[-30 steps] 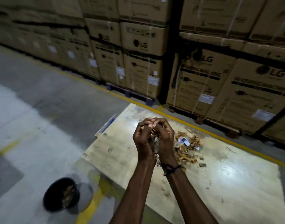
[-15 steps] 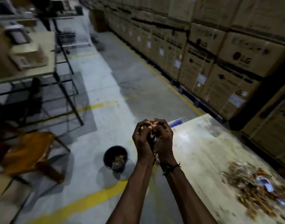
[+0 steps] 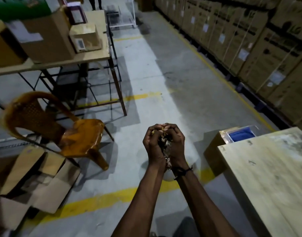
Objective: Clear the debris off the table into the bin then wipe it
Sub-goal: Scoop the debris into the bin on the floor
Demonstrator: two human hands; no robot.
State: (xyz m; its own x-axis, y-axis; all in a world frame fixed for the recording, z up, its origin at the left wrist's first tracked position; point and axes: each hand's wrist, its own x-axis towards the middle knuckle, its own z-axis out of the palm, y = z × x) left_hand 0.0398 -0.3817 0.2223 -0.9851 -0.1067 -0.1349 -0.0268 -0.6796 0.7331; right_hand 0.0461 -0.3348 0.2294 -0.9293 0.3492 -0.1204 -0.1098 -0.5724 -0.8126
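Your left hand and right hand are cupped together in front of you, fingers curled inward and fingertips meeting at the top, and between the two palms you hold a clump of debris: brownish and pale scraps that show in the gap between your hands and spill a little at the wrists. A dark cord bracelet circles your right wrist. Both forearms reach out over the grey concrete floor, clear of the table, whose pale, stained wooden top sits to your right with its near corner beside your right forearm. The part of the tabletop in view carries only a few small dark marks. The bin cannot be made out; a pale rounded shape lies on the floor directly under your wrists, but your arms hide most of it. Just beyond the table's far corner stands a small box with a clear pack holding something blue on top. A yellow painted line crosses the floor beneath your arms. To your left is an orange plastic chair, with opened cardboard cartons on the floor near it, and behind it a metal-framed work table loaded with boxes. Along the right side runs a long wall of stacked brown cartons.
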